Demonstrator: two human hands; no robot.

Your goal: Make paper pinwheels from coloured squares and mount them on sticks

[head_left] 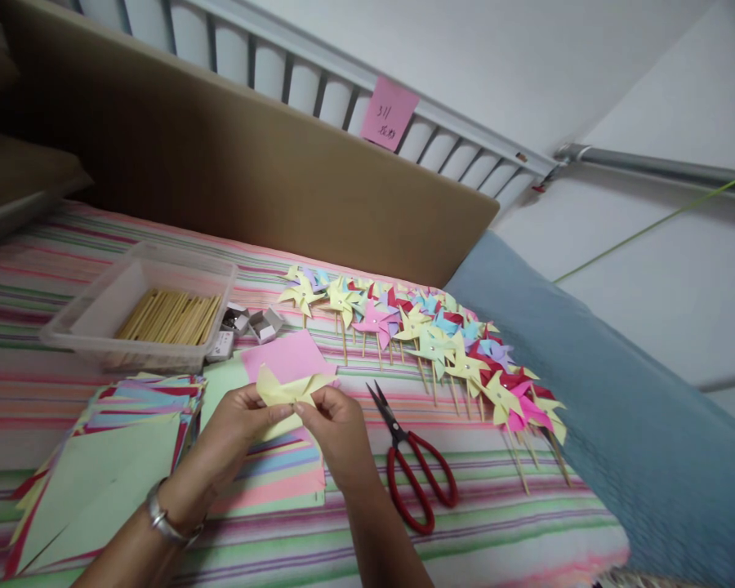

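Observation:
A pale yellow paper pinwheel (282,390), with its blades partly folded in, is held between both hands. My left hand (245,415) pinches it near its centre from the left, thumb on top. From the right, my right hand (336,420) grips the same paper, its thumb close to the other thumb. Beneath the hands lie a pink sheet (287,355) and a stack of coloured paper (287,478). To the left is a pile of cut square sheets (116,465), the top one pale green with a diagonal slit. Red-handled scissors (410,461) lie right of my right hand, blades slightly apart.
A clear plastic box (140,261) holds bamboo sticks (168,318). Small open cardboard boxes (265,324) stand beside it. Several finished pinwheels (465,366) on sticks lie along the right. A brown board (269,180) rises behind the striped cloth (514,531).

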